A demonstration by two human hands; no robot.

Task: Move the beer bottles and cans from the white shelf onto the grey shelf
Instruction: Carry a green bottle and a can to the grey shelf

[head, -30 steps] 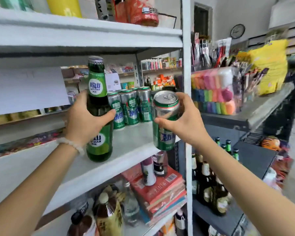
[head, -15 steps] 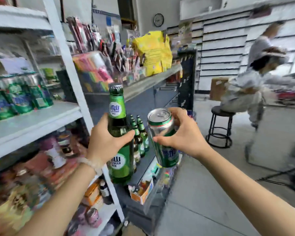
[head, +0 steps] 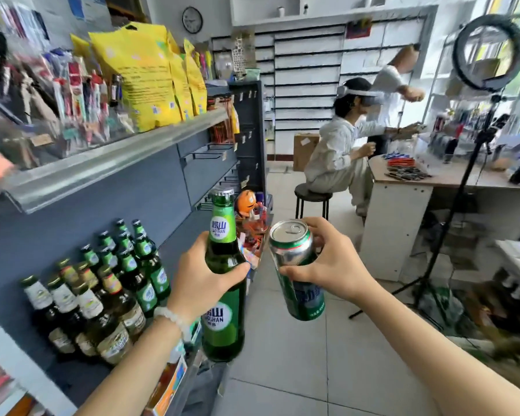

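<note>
My left hand (head: pixel 203 276) grips a green beer bottle (head: pixel 223 322) around its middle, upright, in front of the grey shelf (head: pixel 180 235). My right hand (head: pixel 333 262) holds a green beer can (head: pixel 297 274), slightly tilted, just right of the bottle and over the aisle floor. On the grey shelf's lower board stand several beer bottles (head: pixel 108 292), green ones at the back and brown-labelled ones in front. The white shelf shows only as a post (head: pixel 21 364) at the lower left edge.
The grey shelf's upper board (head: pixel 108 163) carries yellow bags and packets. Small toys and boxes sit further along the lower board (head: pixel 252 217). A person sits on a stool (head: pixel 312 196) at a desk (head: pixel 403 187) ahead. A ring-light tripod (head: pixel 463 175) stands to the right.
The view has swung right from the white shelf to the grey shelf and aisle. Both hands have carried the bottle and can along, keeping their grips.
</note>
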